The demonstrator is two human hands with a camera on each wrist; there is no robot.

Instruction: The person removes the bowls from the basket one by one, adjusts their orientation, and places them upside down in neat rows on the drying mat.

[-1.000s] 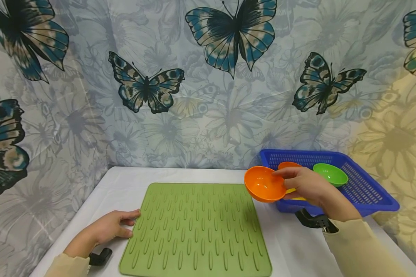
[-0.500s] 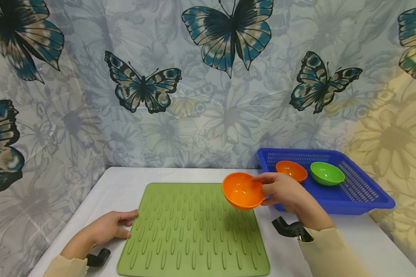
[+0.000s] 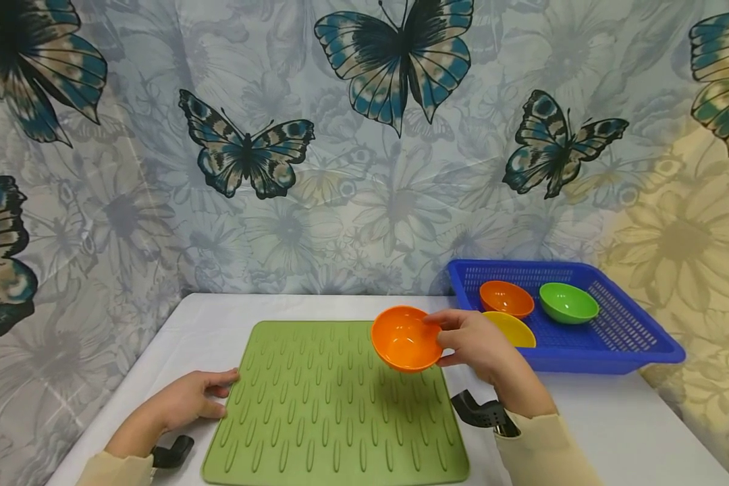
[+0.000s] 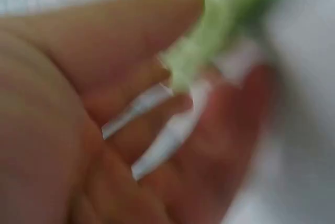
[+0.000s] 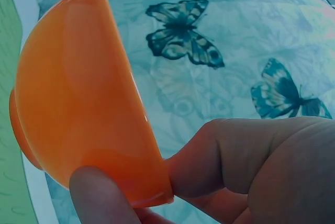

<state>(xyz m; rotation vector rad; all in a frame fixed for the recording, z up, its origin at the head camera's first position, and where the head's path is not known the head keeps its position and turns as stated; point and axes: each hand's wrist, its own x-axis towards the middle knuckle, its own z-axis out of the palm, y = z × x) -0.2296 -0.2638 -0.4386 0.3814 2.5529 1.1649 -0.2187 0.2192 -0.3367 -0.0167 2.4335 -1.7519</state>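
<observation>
My right hand (image 3: 470, 341) pinches the rim of an orange bowl (image 3: 406, 339) between thumb and fingers. The bowl is tilted, its hollow facing me, above the right part of a green ridged mat (image 3: 334, 412). In the right wrist view the orange bowl (image 5: 78, 88) shows its outer side and foot, with the thumb on the outside wall. My left hand (image 3: 182, 405) rests on the table, its fingertips and thumb touching the mat's left edge. The left wrist view is blurred; the left hand's fingers (image 4: 157, 124) look loosely extended beside the mat.
A blue perforated basket (image 3: 632, 324) stands at the back right of the white-covered table (image 3: 541, 418). Inside it are another orange bowl (image 3: 506, 299), a green bowl (image 3: 568, 304) and a yellow bowl (image 3: 510, 329). A butterfly-print cloth (image 3: 370, 223) hangs behind.
My right hand has carried the orange bowl leftward from in front of the basket to over the mat. The yellow bowl in the basket has come into clearer view. The left hand stays put.
</observation>
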